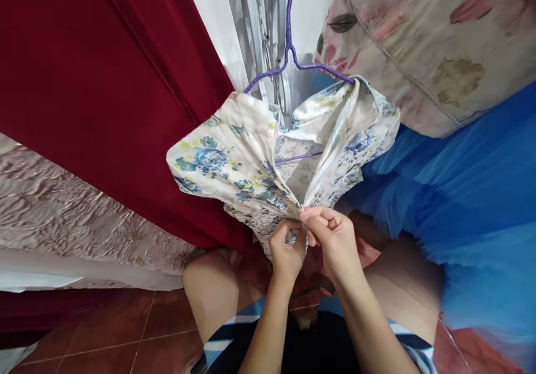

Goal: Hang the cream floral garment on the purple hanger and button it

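Note:
A white floral garment (251, 139) with blue and yellow flowers hangs in front of me on a purple wire hanger (288, 44). Its neck opening spreads into a V, and the two edges meet low at the front where a zipper (302, 206) seems to sit. My right hand (335, 231) is closed in a pinch at that meeting point; the small zipper pull looks to be between thumb and finger. Just below and to the left, my left hand (288, 245) pinches the garment's front fabric. The fingertips of both hands nearly touch.
Dark red cloth (125, 84) hangs at left, above textured pinkish fabric (84, 217). A floral-print cloth (427, 44) and blue tulle (481, 212) hang at right. Behind the hanger is shiny silver material (268, 28). My bare legs flank the garment over a red tiled floor (138, 329).

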`<move>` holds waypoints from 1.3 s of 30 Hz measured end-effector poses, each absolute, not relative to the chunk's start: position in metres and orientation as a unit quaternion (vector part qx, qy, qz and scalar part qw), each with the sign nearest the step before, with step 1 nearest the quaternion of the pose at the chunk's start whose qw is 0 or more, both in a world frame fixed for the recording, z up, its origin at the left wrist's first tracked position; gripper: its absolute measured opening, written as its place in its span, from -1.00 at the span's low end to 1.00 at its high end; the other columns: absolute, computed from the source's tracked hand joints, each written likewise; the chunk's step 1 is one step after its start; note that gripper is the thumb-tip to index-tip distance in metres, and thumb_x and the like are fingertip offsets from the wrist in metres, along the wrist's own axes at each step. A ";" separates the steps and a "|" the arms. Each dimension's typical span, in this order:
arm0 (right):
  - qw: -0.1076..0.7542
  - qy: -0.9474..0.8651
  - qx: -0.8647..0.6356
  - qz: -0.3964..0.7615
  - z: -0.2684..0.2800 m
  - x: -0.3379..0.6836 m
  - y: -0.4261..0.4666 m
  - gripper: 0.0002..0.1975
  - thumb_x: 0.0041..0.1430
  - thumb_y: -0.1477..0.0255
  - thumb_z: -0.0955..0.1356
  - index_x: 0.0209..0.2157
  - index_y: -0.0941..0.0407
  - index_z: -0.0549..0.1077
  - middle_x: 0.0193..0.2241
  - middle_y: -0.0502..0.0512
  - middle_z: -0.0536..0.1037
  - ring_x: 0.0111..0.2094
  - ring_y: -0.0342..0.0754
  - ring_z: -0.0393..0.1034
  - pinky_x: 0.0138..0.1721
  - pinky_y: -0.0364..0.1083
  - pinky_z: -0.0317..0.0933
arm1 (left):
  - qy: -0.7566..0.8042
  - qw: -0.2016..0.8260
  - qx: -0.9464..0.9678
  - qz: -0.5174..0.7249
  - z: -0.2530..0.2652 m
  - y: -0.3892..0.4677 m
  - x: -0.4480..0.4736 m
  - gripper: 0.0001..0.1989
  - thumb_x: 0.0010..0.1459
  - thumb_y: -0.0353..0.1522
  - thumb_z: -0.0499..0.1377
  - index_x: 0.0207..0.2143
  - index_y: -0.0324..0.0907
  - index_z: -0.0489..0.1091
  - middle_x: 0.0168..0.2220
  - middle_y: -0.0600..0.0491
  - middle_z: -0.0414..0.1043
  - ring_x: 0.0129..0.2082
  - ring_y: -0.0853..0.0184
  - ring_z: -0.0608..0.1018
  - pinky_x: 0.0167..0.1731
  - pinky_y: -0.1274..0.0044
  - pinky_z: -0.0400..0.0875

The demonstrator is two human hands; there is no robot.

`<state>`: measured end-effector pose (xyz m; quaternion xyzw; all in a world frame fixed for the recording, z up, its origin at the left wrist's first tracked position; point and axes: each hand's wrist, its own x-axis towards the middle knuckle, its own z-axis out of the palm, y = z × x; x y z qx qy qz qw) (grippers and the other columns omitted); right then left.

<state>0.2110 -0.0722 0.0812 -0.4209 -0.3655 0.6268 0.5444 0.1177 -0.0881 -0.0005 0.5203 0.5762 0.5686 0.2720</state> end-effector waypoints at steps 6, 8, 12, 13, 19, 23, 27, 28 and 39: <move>0.595 -0.428 -0.391 0.557 0.141 0.197 -0.030 -0.88 0.09 0.41 0.45 -0.44 0.18 0.56 -0.78 -0.16 0.31 -0.72 -0.26 0.07 -0.64 -0.21 0.02 | 0.573 0.284 0.542 0.546 -0.003 -0.080 0.105 -0.90 0.16 -0.41 0.21 -0.43 -0.17 0.38 -0.45 0.12 0.43 -0.39 0.35 0.47 -0.27 0.55 0.33; 0.611 -0.440 -0.363 0.549 0.156 0.191 -0.015 -0.92 0.08 0.46 0.44 -0.44 0.18 0.56 -0.76 -0.16 0.31 -0.71 -0.27 0.09 -0.62 -0.21 0.05 | 0.584 0.285 0.541 0.534 -0.003 -0.079 0.097 -0.88 0.16 -0.40 0.22 -0.44 -0.18 0.37 -0.47 0.12 0.42 -0.39 0.36 0.47 -0.28 0.55 0.33; 0.636 -0.451 -0.342 0.525 0.179 0.179 0.005 -0.92 0.11 0.50 0.40 -0.45 0.16 0.56 -0.74 -0.17 0.27 -0.68 -0.27 0.10 -0.55 -0.21 0.10 | 0.601 0.304 0.535 0.510 -0.006 -0.079 0.086 -0.86 0.18 -0.35 0.23 -0.44 -0.18 0.39 -0.46 0.10 0.45 -0.39 0.34 0.49 -0.27 0.54 0.36; 0.643 -0.453 -0.342 0.514 0.183 0.176 0.007 -0.91 0.12 0.50 0.40 -0.44 0.15 0.56 -0.73 -0.17 0.26 -0.67 -0.27 0.10 -0.55 -0.21 0.10 | 0.602 0.311 0.536 0.504 -0.008 -0.080 0.085 -0.86 0.18 -0.35 0.23 -0.44 -0.18 0.40 -0.47 0.10 0.46 -0.39 0.34 0.50 -0.28 0.53 0.36; 0.656 -0.479 -0.318 0.490 0.185 0.178 0.008 -0.91 0.14 0.46 0.41 -0.44 0.13 0.55 -0.71 -0.15 0.29 -0.67 -0.27 0.14 -0.56 -0.21 0.09 | 0.586 0.341 0.549 0.489 -0.007 -0.083 0.081 -0.86 0.22 -0.32 0.24 -0.38 -0.19 0.43 -0.38 0.04 0.52 -0.31 0.29 0.56 -0.24 0.49 0.45; 0.652 -0.459 -0.312 0.517 0.167 0.188 -0.008 -0.91 0.14 0.43 0.43 -0.43 0.12 0.56 -0.70 -0.13 0.35 -0.69 -0.27 0.11 -0.62 -0.20 0.04 | 0.535 0.209 0.575 0.583 0.048 -0.077 0.073 -0.92 0.26 -0.39 0.23 -0.18 -0.16 0.47 -0.18 -0.01 0.52 -0.11 0.25 0.57 -0.07 0.43 0.47; 0.646 -0.449 -0.318 0.529 0.159 0.194 -0.027 -0.89 0.18 0.41 0.43 -0.41 0.12 0.56 -0.74 -0.15 0.32 -0.71 -0.26 0.10 -0.65 -0.20 0.00 | 0.432 0.027 0.645 0.629 0.133 -0.057 0.066 -0.70 0.33 -0.46 0.13 0.07 -0.07 0.42 0.09 -0.02 0.43 0.00 0.26 0.55 -0.08 0.43 0.50; 0.643 -0.452 -0.317 0.531 0.160 0.195 -0.030 -0.88 0.20 0.40 0.43 -0.41 0.12 0.56 -0.74 -0.15 0.32 -0.71 -0.26 0.11 -0.64 -0.20 0.01 | 0.423 -0.002 0.670 0.610 0.151 -0.050 0.065 -0.66 0.35 -0.46 0.11 0.13 -0.05 0.38 0.16 -0.02 0.38 0.02 0.27 0.54 -0.09 0.45 0.50; 0.627 -0.480 -0.300 0.535 0.169 0.193 -0.002 -0.75 0.19 0.39 0.41 -0.52 0.11 0.34 -0.75 -0.23 0.13 -0.70 -0.29 -0.09 -0.65 -0.21 -0.11 | 0.455 -0.132 0.708 0.524 0.215 -0.019 0.075 -0.85 0.33 -0.38 0.17 -0.34 -0.12 0.47 -0.40 0.11 0.43 -0.40 0.43 0.47 -0.39 0.52 0.39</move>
